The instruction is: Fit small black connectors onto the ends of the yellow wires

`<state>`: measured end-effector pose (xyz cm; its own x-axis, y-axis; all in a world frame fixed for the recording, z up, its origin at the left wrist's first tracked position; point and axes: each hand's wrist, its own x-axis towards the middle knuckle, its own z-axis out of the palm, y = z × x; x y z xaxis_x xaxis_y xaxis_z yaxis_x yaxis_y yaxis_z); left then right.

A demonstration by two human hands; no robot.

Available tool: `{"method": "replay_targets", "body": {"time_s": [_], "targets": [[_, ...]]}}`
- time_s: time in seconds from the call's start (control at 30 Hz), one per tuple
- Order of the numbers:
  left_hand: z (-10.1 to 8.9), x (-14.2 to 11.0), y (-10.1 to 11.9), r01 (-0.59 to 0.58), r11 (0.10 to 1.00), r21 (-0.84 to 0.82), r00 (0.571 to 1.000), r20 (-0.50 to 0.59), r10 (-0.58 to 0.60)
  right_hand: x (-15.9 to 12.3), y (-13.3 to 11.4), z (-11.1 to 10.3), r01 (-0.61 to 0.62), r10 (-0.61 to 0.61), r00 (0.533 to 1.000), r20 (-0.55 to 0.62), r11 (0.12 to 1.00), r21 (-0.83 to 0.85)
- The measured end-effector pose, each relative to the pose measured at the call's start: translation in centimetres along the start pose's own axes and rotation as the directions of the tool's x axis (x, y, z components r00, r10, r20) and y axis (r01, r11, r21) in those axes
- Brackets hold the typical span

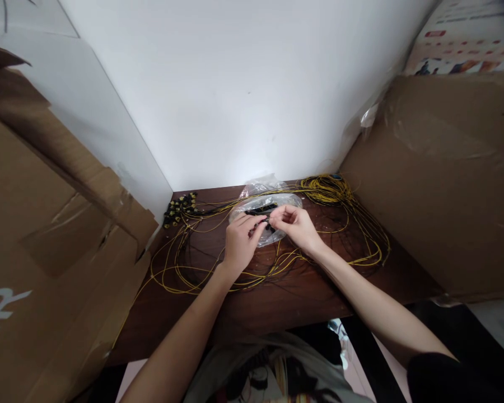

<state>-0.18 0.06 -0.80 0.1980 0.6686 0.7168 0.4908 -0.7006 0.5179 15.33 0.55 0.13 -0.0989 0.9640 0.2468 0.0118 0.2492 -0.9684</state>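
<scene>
My left hand (240, 239) and my right hand (298, 226) meet over a clear plastic bag (292, 200) on the brown table. A small dark piece (267, 219) shows between the fingertips, too small to name. The thumb and forefinger of my left hand pinch it. My right hand is also closed in a pinch at its other end; what those fingers hold is hidden. Several black parts (271, 228) lie in the bag just beyond and under my fingers. Long yellow and black wires (252, 281) loop across the table around both hands.
Black and yellow connector ends (180, 209) cluster at the table's back left. A coiled bundle of yellow wire (325, 189) lies at the back right. Tall cardboard boxes stand left (67, 240) and right (441, 184). A white panel (235, 101) closes the back.
</scene>
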Motion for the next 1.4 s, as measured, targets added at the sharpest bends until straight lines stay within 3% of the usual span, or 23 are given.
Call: {"method": "replay_targets", "body": {"time_s": [0.37, 0.77, 1.4], "targets": [[-0.27, 0.21, 0.25, 0.0, 1.0, 0.008, 1.0, -0.02, 0.0, -0.23, -0.2, -0.06, 0.04, -0.039, 0.999, 0.017, 0.996, -0.082], [0.17, -0.42, 0.22, -0.139, 0.988, 0.07, 0.99, -0.022, 0.141, -0.89, -0.63, 0.42, 0.103, -0.122, 0.99, -0.075, 0.969, -0.223], [0.22, -0.16, 0.28, -0.093, 0.995, -0.031, 0.99, -0.105, 0.089, -0.78, -0.75, 0.83, 0.1, -0.099, 0.995, 0.021, 0.989, -0.113]]}}
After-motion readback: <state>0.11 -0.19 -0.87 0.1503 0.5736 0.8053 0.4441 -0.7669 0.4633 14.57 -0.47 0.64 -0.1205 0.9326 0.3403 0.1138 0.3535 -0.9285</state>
